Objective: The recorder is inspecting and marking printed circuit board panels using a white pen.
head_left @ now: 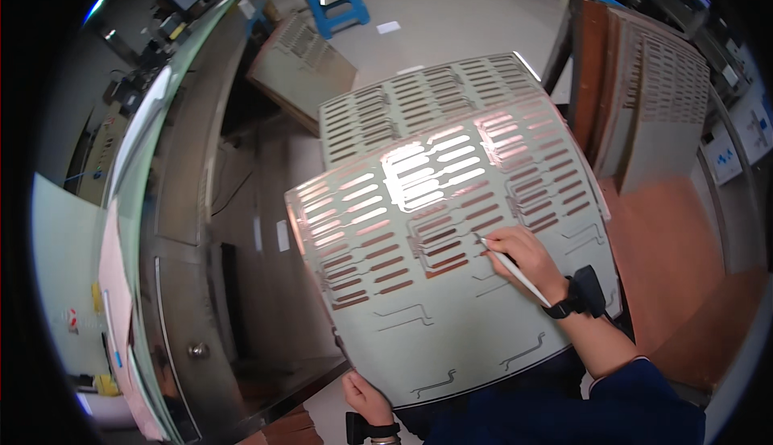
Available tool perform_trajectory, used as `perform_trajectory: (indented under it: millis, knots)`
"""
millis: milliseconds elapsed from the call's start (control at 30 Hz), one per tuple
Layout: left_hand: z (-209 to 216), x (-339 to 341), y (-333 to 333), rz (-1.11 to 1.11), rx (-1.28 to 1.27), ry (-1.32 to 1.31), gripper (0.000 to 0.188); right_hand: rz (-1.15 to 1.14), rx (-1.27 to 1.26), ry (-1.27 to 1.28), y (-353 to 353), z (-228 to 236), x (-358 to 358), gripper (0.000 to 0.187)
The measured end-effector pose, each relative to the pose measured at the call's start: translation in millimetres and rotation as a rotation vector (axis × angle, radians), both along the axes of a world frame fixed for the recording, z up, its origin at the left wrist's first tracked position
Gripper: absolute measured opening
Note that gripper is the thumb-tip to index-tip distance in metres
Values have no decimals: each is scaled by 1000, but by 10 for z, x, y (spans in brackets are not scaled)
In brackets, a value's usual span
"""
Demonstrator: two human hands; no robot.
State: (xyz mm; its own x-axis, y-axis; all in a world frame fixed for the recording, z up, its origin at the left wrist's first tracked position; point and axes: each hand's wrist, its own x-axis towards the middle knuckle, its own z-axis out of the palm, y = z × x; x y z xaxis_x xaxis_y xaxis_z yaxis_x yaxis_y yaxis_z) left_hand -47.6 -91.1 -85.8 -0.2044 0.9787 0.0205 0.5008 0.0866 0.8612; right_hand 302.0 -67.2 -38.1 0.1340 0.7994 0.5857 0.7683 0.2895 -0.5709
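Note:
A large pale grey-green circuit panel [451, 316] with rows of copper-coloured bars and thin line traces lies tilted before me. Its upper bars catch a bright glare. My right hand [523, 260] is closed around a slim white pen-like tool [522, 276], whose tip meets the panel near the lower rows of bars. At the panel's near left corner, my left hand [366, 397] grips the edge; part of its fingers is hidden. Beyond this panel sits a second panel [403, 95] with similar bars, partly covered by the first.
Stacked panels [664, 99] lean at the right above a copper-brown sheet [668, 244]. Another panel [310, 67] stands at the far left, near a blue stool [334, 2]. A metal cabinet [189, 284] and a green-edged bench line the left side.

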Motion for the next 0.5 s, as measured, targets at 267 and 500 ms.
perform_trajectory:
  millis: [267,500]
  knots:
    - [-183,-33,-33,75,38,17,27,-108,6,265,-191,-22,289,18]
    - [-198,-42,-39,65,58,15,27,-511,279,679,-195,-233,1452,41]
